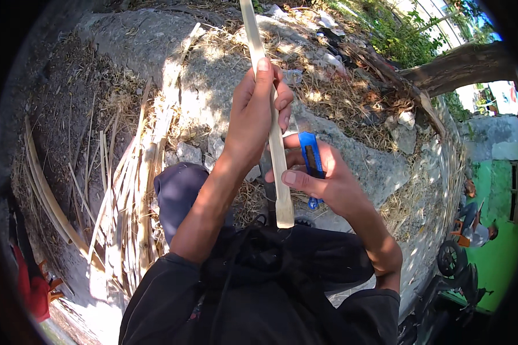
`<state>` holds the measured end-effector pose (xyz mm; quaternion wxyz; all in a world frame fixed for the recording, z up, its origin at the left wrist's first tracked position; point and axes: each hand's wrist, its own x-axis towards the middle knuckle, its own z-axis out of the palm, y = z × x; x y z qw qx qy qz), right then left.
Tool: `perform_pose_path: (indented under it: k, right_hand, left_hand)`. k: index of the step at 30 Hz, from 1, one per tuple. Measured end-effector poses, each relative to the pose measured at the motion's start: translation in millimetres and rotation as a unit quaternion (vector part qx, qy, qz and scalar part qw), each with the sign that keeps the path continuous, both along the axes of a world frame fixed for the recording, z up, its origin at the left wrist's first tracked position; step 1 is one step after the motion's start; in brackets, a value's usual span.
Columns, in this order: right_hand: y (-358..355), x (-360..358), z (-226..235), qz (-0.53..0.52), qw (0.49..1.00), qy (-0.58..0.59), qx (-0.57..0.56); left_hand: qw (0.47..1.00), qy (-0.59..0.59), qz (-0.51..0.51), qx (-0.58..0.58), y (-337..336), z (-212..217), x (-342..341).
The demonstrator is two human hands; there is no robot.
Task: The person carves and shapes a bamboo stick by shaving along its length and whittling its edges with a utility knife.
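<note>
A long pale bamboo strip (278, 164) runs up and down in front of me, its blunt lower end above my lap and its top past the upper edge. My left hand (253, 109) is wrapped round its middle, thumb lying along it. Lower down, my right hand (328, 178) is closed on what looks like a blue utility knife (311, 155) with a dark slot in its handle. The right thumb rests at the strip's edge near the lower end. The knife's blade cannot be made out behind the strip and fingers.
Many split bamboo strips (129, 213) lie piled at my left, with longer curved ones (46, 178) beyond. Ahead is rough rock (195, 92) strewn with dry shavings. A tree trunk (466, 69) leans at the upper right. At far right are a motorcycle (452, 276) and a seated person (476, 233).
</note>
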<state>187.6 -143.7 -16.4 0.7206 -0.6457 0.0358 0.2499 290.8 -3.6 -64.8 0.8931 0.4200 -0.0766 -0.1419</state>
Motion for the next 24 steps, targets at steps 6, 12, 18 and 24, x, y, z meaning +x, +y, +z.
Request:
perform_pose_path:
  k: [6,12,18,24]
  right_hand:
    - [-3,-8,4,-0.034,0.998,0.028,0.034]
    - [-5,-20,8,-0.060,0.998,-0.018,-0.014]
    - [-1,-35,5,-0.090,0.981,-0.080,-0.151]
    - [-26,-55,18,-0.018,0.948,-0.234,-0.213]
  left_hand:
    - [0.997,0.037,-0.063,0.030,-7,5,-4]
    - [0.988,0.099,-0.115,0.023,-20,7,-10]
    - [0.983,0.139,-0.092,-0.071,-27,6,-17]
    - [0.946,0.194,-0.144,-0.218,-23,5,-17]
